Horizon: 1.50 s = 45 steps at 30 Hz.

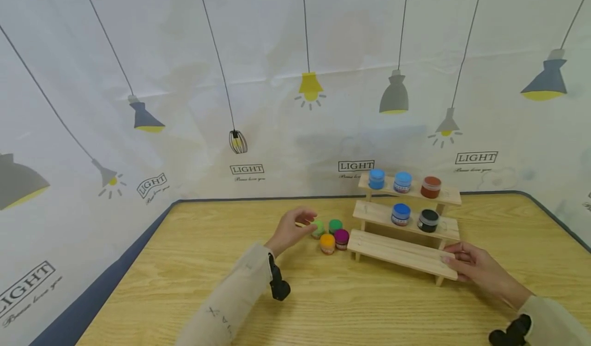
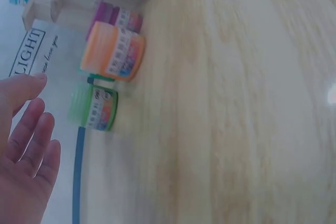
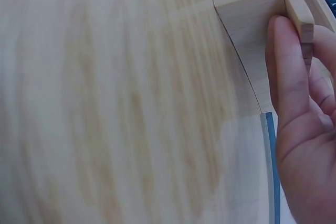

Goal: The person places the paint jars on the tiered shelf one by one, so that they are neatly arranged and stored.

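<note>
My left hand (image 1: 292,229) hovers beside the light green paint jar (image 1: 317,229), fingers slightly bent and holding nothing; in the left wrist view a gap separates it from that jar (image 2: 95,107). Clustered with it on the table are a dark green jar (image 1: 335,226), an orange jar (image 1: 327,244) and a purple jar (image 1: 341,238). To their right stands a three-step wooden rack (image 1: 397,252). My right hand (image 1: 482,270) pinches the right end of its lowest board, the thumb and fingers on opposite faces of the wood (image 3: 295,3).
On the rack's top step sit two light blue jars (image 1: 376,179) (image 1: 402,182) and a reddish-brown jar (image 1: 431,187). The middle step bears a blue jar (image 1: 400,214) and a black jar (image 1: 428,220). Behind the wooden table (image 1: 221,233) hangs a lamp-printed cloth (image 1: 277,130).
</note>
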{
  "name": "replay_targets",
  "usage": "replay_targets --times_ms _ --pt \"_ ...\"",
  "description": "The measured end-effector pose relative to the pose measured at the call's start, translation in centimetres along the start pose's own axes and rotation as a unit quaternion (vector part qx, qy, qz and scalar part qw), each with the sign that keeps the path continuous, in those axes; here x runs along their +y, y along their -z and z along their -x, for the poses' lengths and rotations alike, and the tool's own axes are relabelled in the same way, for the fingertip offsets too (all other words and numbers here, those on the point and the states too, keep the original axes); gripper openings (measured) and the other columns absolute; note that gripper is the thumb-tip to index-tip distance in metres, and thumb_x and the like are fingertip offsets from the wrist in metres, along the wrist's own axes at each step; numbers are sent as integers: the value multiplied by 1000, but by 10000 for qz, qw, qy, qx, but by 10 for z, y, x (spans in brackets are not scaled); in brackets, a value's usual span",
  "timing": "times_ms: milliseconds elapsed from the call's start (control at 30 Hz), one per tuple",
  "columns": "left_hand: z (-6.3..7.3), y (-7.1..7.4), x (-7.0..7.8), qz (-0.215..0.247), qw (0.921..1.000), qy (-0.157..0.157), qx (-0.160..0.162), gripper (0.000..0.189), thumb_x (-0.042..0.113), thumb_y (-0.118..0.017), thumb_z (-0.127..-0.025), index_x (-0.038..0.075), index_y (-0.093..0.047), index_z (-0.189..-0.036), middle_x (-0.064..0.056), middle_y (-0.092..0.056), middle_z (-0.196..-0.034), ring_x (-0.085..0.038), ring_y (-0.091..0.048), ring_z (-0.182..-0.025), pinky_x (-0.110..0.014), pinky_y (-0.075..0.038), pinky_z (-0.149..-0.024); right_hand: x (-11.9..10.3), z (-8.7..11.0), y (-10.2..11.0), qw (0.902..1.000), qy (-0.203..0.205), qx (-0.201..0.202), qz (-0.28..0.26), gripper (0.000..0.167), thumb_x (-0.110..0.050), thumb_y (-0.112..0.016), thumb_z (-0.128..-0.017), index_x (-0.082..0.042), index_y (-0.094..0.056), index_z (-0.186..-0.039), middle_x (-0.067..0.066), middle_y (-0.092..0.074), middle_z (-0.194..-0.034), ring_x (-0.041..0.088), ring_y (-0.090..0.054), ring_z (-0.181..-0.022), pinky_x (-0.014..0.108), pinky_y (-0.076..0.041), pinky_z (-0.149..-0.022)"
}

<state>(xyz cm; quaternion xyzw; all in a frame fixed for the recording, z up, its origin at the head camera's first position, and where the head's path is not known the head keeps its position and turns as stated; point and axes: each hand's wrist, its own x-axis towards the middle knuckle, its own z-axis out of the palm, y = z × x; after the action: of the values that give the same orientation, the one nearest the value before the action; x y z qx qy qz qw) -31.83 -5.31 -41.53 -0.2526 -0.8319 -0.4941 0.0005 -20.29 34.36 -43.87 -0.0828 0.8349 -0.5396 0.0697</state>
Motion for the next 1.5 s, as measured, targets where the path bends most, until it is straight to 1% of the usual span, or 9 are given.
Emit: replay_targets --times_ms 233,433,500,633,833,967,1067,1267,1500 --pt "-1 -2 -12 -127 9991 374 184 31 9 -65 -80 2 -58 -110 -16 -56 -107 -28 -53 -95 -36 -45 -80 -1 0 0 10000 -74 -1 -56 44 -20 -43 -95 16 -35 -118 7 -57 -93 9 -49 -67 30 -44 -53" --pt "-1 -4 -16 -85 9979 645 -1 37 9 -67 -78 2 -56 -113 -14 -53 -110 -29 -50 -100 -39 -43 -83 -1 0 -1 9999 -102 52 -8 45 -21 -44 -94 16 -35 -117 9 -57 -94 8 -51 -69 29 -45 -54" --pt "-1 -5 -17 -81 9979 638 -72 40 9 -68 -77 2 -55 -114 -14 -53 -111 -28 -50 -100 -38 -43 -84 -1 1 -1 9999 -83 52 -54 44 -21 -44 -94 16 -36 -117 8 -57 -93 8 -50 -67 29 -45 -53" --pt "0 -8 -18 -11 9988 455 -203 44 8 -69 -76 -2 -52 -116 -15 -53 -112 -29 -51 -99 -37 -43 -84 -1 1 -1 9998 -29 1 -197 39 -19 -44 -94 14 -38 -114 3 -57 -89 8 -47 -62 29 -42 -51" --pt "-3 -12 -17 113 9988 317 -344 44 1 -66 -77 -5 -50 -117 -18 -53 -113 -32 -53 -98 -38 -44 -84 -1 0 -1 9999 -108 47 -71 42 -21 -44 -94 15 -36 -117 6 -57 -93 7 -50 -68 29 -45 -54" --pt "-6 -15 -18 61 9985 365 -394 43 1 -66 -78 -4 -50 -118 -16 -54 -114 -30 -53 -97 -36 -44 -83 -1 0 -2 9998 -159 108 36 45 -22 -45 -94 16 -36 -118 9 -58 -95 7 -52 -72 29 -47 -57" --pt "-7 -17 -19 12 9980 477 -422 42 1 -65 -78 -3 -51 -118 -14 -54 -114 -27 -53 -96 -34 -44 -83 -1 1 -2 9997 -210 118 -6 45 -22 -46 -94 15 -36 -117 8 -58 -94 7 -51 -70 29 -46 -55" --pt "-6 -17 -17 -58 9972 630 -397 40 2 -65 -79 0 -53 -117 -12 -55 -113 -26 -54 -94 -32 -45 -81 -1 0 -2 9997 -209 97 16 46 -22 -46 -93 16 -36 -117 9 -58 -95 7 -53 -73 29 -48 -58" --pt "-6 -17 -16 -71 9966 721 -392 38 4 -65 -80 2 -54 -116 -10 -54 -113 -24 -54 -93 -33 -45 -80 -2 2 0 9999 -99 -15 -70 41 -20 -44 -95 15 -36 -116 5 -57 -90 9 -47 -63 30 -43 -52"
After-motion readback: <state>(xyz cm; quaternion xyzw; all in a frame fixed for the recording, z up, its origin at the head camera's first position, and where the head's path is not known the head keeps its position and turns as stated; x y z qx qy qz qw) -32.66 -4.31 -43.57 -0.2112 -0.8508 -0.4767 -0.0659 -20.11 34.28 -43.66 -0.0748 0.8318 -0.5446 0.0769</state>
